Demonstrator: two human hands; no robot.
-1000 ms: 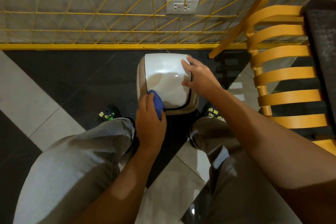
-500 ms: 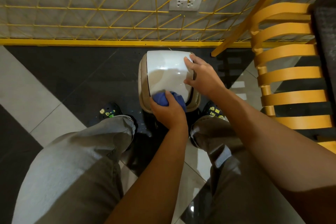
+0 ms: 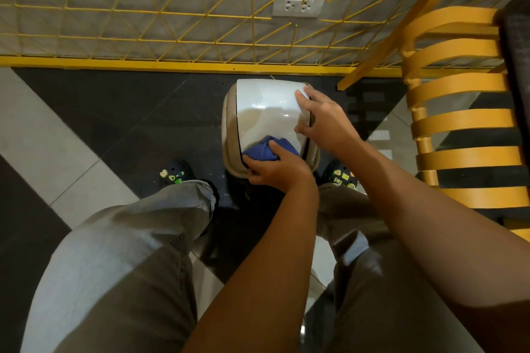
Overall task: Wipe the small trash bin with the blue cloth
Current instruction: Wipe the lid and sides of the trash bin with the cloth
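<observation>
Your left hand [image 3: 275,172] is closed around the bunched blue cloth [image 3: 265,149] and presses it onto the near end of the small trash bin [image 3: 229,123], where the white lid [image 3: 263,106] meets the beige rim. Your right hand [image 3: 327,120] lies open against the bin's right side, with its forefinger and thumb spread on the lid's edge, bracing it and gripping nothing. The bin stands on the dark glossy floor [image 3: 129,112] between your two shoes [image 3: 175,173], with the yellow mesh fence [image 3: 143,23] just beyond it and the slatted yellow chair [image 3: 459,123] off to its right. The lid looks like a swing type, so a hard push near its end could tip it inward and drop the cloth into the bin. A fold could also snag in the dark gap beside the rim. The tiles look slick, so if the bracing hand lets go, a firm stroke may skid the light bin toward the fence. With the cloth wadded this tight, little of it touches, and streaks are likely.
</observation>
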